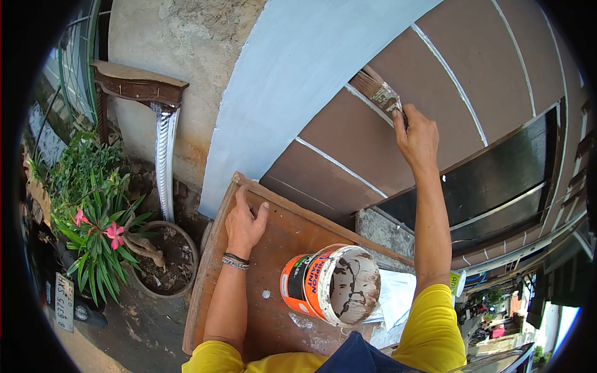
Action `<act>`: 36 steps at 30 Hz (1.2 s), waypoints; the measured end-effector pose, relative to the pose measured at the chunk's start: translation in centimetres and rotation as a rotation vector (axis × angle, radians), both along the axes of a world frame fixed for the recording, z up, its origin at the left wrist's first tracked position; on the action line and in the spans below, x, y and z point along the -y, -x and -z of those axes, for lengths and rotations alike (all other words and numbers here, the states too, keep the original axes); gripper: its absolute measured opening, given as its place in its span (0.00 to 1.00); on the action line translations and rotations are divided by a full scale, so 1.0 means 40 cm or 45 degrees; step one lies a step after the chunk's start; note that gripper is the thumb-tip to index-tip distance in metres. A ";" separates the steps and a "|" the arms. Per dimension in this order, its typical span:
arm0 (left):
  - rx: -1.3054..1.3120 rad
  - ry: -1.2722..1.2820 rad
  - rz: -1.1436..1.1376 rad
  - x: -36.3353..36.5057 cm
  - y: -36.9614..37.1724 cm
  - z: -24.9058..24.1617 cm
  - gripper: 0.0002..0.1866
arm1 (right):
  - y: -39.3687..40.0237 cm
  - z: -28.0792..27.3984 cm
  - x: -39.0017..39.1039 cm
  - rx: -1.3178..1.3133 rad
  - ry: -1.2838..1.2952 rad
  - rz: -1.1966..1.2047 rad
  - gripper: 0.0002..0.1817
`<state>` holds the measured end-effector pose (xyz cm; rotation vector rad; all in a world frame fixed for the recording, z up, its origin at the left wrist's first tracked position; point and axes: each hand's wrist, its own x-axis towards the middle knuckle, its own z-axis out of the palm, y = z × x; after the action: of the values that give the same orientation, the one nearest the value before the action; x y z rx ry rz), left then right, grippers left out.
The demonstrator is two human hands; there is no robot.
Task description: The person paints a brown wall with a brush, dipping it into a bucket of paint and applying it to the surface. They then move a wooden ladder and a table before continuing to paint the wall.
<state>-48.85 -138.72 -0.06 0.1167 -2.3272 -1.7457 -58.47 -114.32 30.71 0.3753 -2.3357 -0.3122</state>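
Observation:
My right hand [415, 138] is closed around the handle of a paintbrush [377, 91], whose bristles touch the brown wall [348, 155] close to its border with the pale blue strip. My left hand [245, 219] rests on the corner of a wooden table [264, 273], its thumb and forefinger apart. Between my forearms, on the tabletop, a paint bucket [311, 283] with an orange and white label leans in view with its mouth toward me. Brown and whitish paint coats its inside.
Left of the table stand a potted plant [165, 261] with pink flowers and a silvery carved post [165, 161] under a wooden piece [140, 84]. A dark window [497, 180] lies to the right. White paper [398, 292] sits behind the bucket.

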 end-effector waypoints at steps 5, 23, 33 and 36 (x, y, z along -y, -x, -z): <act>0.023 -0.023 0.015 0.002 0.000 -0.006 0.34 | -0.003 0.009 -0.001 -0.028 -0.044 -0.004 0.11; 0.010 -0.018 0.004 0.000 0.001 -0.003 0.35 | -0.023 0.011 -0.012 -0.026 -0.027 0.050 0.12; 0.004 -0.002 0.008 -0.002 -0.001 -0.005 0.36 | -0.022 0.021 0.007 0.002 0.075 0.024 0.12; 0.011 -0.001 0.001 -0.001 -0.001 -0.003 0.36 | -0.017 0.021 0.015 0.006 0.077 0.077 0.12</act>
<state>-48.79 -138.67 0.06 0.1233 -2.3328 -1.7501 -57.80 -114.93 29.88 0.2770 -2.3586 -0.2686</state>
